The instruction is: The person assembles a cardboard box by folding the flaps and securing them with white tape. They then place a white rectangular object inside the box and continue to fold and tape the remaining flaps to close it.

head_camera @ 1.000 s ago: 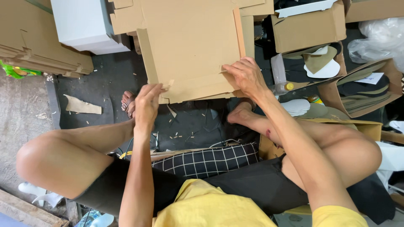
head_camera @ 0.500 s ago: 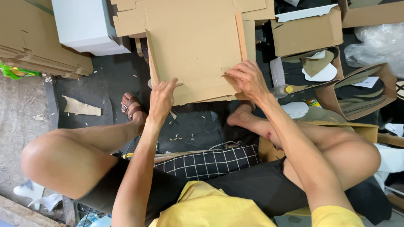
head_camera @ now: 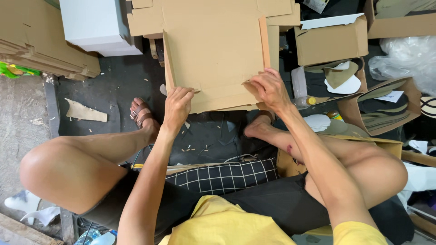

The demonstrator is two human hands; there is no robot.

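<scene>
A flat sheet of brown cardboard, cut and creased like an unfolded box, is lying on the dark floor in front of the seated person, its near edge reaching toward their feet. The left hand is pinching the near left edge of the sheet at a slit, fingers pressed together around it, while the right hand is gripping a small flap at the near right edge, fingers curled tight on it. By the look of it, the person is folding up the near flaps, and a clean fold calls for both edges to be bent along their creases together. A checked cushion is lying between the knees, a white box is standing at the upper left, and open cartons holding shaped cut-outs are sitting to the right.
</scene>
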